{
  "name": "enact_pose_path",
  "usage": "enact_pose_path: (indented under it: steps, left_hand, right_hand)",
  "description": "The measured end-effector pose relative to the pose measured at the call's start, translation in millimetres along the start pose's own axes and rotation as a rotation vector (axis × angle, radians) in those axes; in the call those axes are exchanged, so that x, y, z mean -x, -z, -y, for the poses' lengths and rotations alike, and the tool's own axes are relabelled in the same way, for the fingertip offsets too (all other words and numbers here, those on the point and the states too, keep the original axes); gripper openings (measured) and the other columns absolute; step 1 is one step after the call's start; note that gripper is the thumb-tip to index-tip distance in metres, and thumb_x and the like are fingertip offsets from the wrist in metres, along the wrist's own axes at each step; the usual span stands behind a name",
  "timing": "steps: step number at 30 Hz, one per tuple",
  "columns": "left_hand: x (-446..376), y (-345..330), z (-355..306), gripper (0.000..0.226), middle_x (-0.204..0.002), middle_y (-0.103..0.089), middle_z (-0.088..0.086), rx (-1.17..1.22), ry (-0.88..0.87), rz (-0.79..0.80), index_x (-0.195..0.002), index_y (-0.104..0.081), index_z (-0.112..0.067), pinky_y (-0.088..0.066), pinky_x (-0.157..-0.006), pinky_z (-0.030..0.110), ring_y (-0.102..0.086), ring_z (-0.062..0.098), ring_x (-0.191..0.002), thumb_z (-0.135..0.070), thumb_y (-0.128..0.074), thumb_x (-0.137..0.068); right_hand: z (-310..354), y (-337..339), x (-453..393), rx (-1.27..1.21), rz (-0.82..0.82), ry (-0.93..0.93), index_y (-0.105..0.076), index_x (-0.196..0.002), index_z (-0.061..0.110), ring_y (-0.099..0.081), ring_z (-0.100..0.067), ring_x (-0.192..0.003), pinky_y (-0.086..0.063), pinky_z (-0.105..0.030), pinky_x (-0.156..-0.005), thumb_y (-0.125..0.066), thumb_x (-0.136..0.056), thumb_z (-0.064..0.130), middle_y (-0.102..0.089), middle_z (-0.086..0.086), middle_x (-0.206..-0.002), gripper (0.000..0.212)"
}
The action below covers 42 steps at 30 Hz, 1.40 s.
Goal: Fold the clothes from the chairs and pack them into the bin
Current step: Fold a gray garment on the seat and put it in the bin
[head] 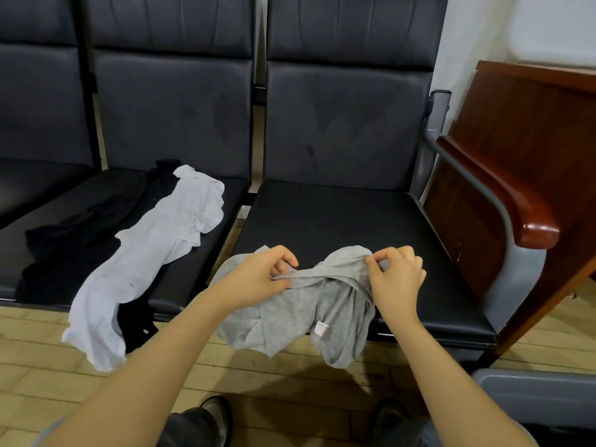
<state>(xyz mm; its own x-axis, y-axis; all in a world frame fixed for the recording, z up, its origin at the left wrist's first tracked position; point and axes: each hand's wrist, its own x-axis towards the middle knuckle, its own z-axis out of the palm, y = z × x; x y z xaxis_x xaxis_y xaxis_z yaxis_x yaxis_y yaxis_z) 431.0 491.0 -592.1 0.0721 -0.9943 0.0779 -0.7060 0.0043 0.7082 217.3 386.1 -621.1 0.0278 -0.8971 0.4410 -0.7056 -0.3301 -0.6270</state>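
A crumpled grey garment [300,314] hangs over the front edge of the right chair seat [348,217], a small white label showing on it. My left hand [261,275] pinches its upper edge at the left. At the right of that edge, my right hand [395,279] pinches a fold of the same cloth. A white garment [154,253] lies stretched across the middle chair seat and droops over its front. Under and beside it lies a black garment [71,250]. The grey rim of a bin [535,391] shows at the lower right.
Black padded chairs stand in a row with tall backrests [174,111]. A dark wooden cabinet [522,150] stands right of the last chair's wooden armrest [516,204]. Pale floor tiles [290,382] lie below, with my shoes [216,414] near the bottom edge.
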Motion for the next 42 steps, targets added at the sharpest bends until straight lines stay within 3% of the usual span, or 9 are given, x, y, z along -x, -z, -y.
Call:
enact_pose_path:
  steps: [2, 7, 18, 22, 25, 28, 32, 39, 42]
  left_hand:
    - [3, 4, 9, 0.028, -0.099, -0.057, -0.004, -0.026, 0.005, 0.018, -0.102, -0.056, -0.029, -0.043, -0.076, 0.007, -0.054, 0.003, -0.087, -0.007, -0.063, -0.086]
    - [9, 18, 18, 0.014, -0.094, -0.066, -0.014, 0.074, 0.008, 0.01, -0.094, -0.062, -0.026, -0.052, -0.084, 0.04, -0.063, 0.013, -0.088, -0.013, -0.061, -0.089]
    - [11, 20, -2, 0.017, -0.091, -0.072, -0.002, 0.318, -0.043, -0.022, -0.1, -0.072, -0.023, -0.057, -0.078, 0.031, -0.068, 0.013, -0.087, -0.018, -0.069, -0.085]
    - [7, 14, 1, 0.013, -0.092, -0.069, -0.007, 0.216, -0.072, -0.244, -0.095, -0.071, -0.02, -0.052, -0.08, 0.024, -0.064, 0.005, -0.088, -0.016, -0.059, -0.091]
    - [4, 18, 2, 0.015, -0.095, -0.068, -0.013, 0.198, -0.056, -0.355, -0.1, -0.07, -0.02, -0.047, -0.08, 0.012, -0.061, -0.002, -0.091, -0.015, -0.059, -0.091]
    - [5, 23, -4, 0.018, -0.091, -0.067, -0.016, 0.232, -0.071, -0.4, -0.105, -0.07, -0.018, -0.043, -0.075, 0.006, -0.06, -0.006, -0.083, -0.013, -0.057, -0.092]
    - [8, 29, -10, 0.019, -0.065, -0.06, -0.027, 0.255, -0.094, -0.436, -0.104, -0.07, -0.016, -0.039, -0.063, 0.004, -0.053, -0.01, -0.061, -0.009, -0.055, -0.094]
    - [3, 69, -46, 0.019, -0.089, -0.064, -0.018, 0.171, -0.101, -0.533, -0.097, -0.069, -0.025, -0.043, -0.078, 0.006, -0.059, -0.002, -0.084, -0.013, -0.054, -0.094]
    - [-1, 92, -69, 0.018, -0.09, -0.067, -0.005, 0.126, -0.102, -0.592, -0.098, -0.071, -0.023, -0.049, -0.082, 0.022, -0.061, 0.009, -0.082, -0.015, -0.055, -0.094]
  right_hand:
    - [0, -3, -1, 0.026, 0.011, 0.003, -0.064, -0.087, 0.017, -0.033, -0.01, -0.091, -0.021, -0.025, -0.082, -0.064, -0.089, 0.026, -0.044, 0.005, -0.095, 0.01]
    - [-1, -4, -4, 0.019, 0.017, -0.022, -0.064, -0.089, 0.017, -0.033, -0.009, -0.093, -0.023, -0.026, -0.085, -0.064, -0.089, 0.025, -0.043, 0.005, -0.097, 0.009]
    - [-3, -6, -3, -0.027, 0.1, -0.063, -0.062, -0.089, 0.018, -0.034, -0.01, -0.095, -0.027, -0.028, -0.089, -0.063, -0.09, 0.024, -0.043, 0.004, -0.099, 0.007]
    - [-3, -2, -5, -0.069, 0.247, -0.017, -0.06, -0.092, 0.024, -0.032, -0.009, -0.1, -0.025, -0.028, -0.093, -0.056, -0.094, 0.024, -0.04, 0.006, -0.104, 0.004]
    - [-3, 6, -7, -0.133, 0.431, -0.013, -0.059, -0.1, 0.029, -0.032, -0.011, -0.11, -0.033, -0.031, -0.098, -0.042, -0.097, 0.012, -0.037, 0.006, -0.109, 0.024]
    - [-5, 20, -7, -0.147, 0.489, 0.079, -0.06, -0.112, 0.024, -0.041, -0.011, -0.108, -0.035, -0.017, -0.088, -0.04, -0.098, 0.006, -0.041, 0.004, -0.112, 0.031]
    - [-6, 40, -8, -0.134, 0.351, 0.153, -0.061, -0.117, 0.013, -0.05, -0.005, -0.097, -0.036, -0.007, -0.077, -0.055, -0.092, 0.004, -0.052, 0.005, -0.108, 0.028]
    - [27, 91, -28, -0.142, 0.088, 0.267, -0.067, -0.095, 0.012, -0.052, -0.001, -0.084, -0.036, -0.004, -0.075, -0.065, -0.086, 0.006, -0.06, 0.005, -0.092, 0.012]
    - [52, 118, -40, -0.149, 0.008, 0.295, -0.067, -0.094, 0.014, -0.053, -0.005, -0.087, -0.036, -0.011, -0.079, -0.064, -0.088, 0.008, -0.059, 0.007, -0.091, 0.01]
